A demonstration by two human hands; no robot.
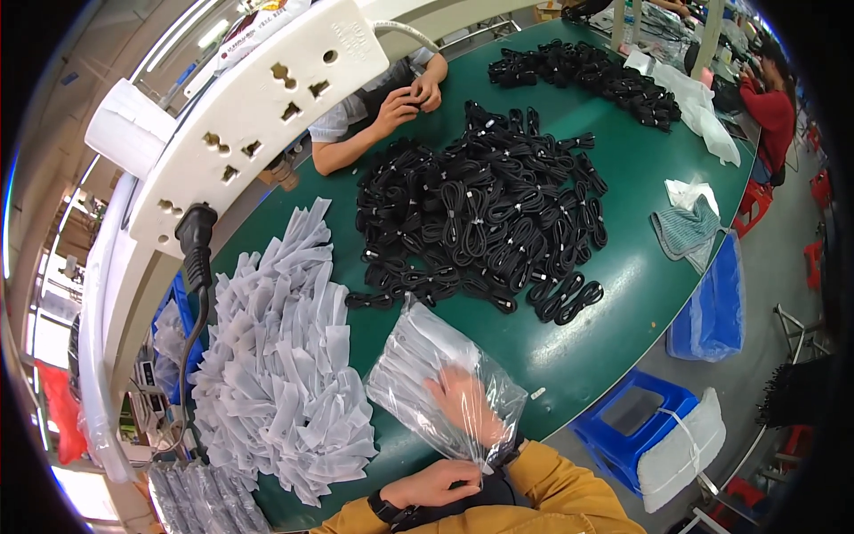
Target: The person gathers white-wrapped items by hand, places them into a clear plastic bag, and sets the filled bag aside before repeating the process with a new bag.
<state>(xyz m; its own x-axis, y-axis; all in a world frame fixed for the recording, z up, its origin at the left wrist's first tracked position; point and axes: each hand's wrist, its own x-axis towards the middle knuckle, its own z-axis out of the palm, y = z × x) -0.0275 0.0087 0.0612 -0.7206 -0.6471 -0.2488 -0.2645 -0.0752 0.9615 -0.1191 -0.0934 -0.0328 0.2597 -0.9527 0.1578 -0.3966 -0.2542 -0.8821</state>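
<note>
A clear plastic bag [500, 384] lies on the green table in front of me, with a stack of pale, slim sleeves [411, 356] inside it. My right hand [466, 408] is inside the bag, seen through the film, its fingers stretched out against the sleeves. At the bag's mouth, close to my body, my left hand [434, 486] has its fingers curled and pinches the plastic edge. Left of the bag spreads a big heap of loose frosted sleeves [285, 356]. Beyond it lies a pile of coiled black cables [485, 200].
A white power strip [258, 116] with a black plug [196, 236] crosses the upper left. Another person's hands [405, 102] work across the table. A second cable pile [592, 78] lies at the back. A blue stool [636, 427] and blue bin [712, 307] stand right.
</note>
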